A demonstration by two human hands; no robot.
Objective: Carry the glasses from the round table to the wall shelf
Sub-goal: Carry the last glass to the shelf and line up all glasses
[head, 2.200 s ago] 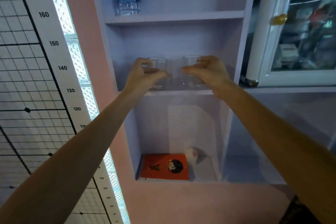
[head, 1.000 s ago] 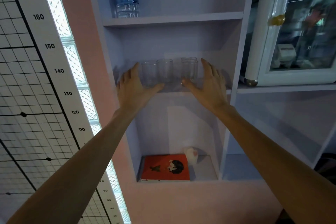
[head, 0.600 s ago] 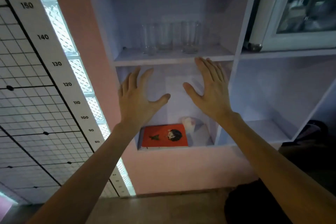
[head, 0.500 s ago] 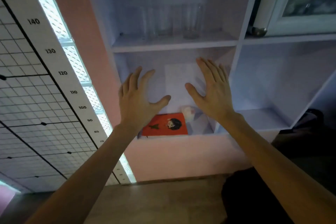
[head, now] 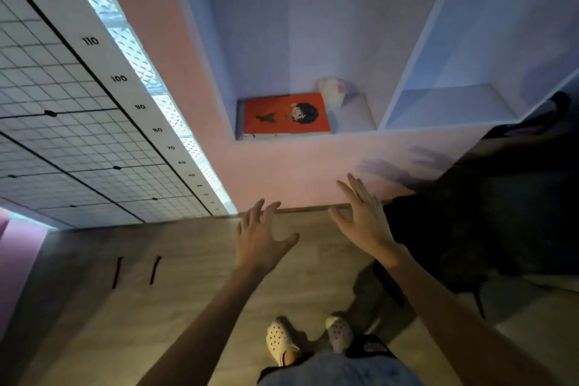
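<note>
Both hands are empty with fingers spread wide: the left hand and the right hand hang over the wooden floor, touching nothing. No glasses are visible; only the pale violet wall shelf with an orange book.

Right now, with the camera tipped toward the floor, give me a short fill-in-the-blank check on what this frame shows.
1. Both the left hand and right hand are open and hold ____.
2. The book lying flat in the bottom compartment of the wall shelf has a cover coloured ____.
3. The highest number readable on the height scale is ____.

Missing words: nothing; orange-red; 120
</note>
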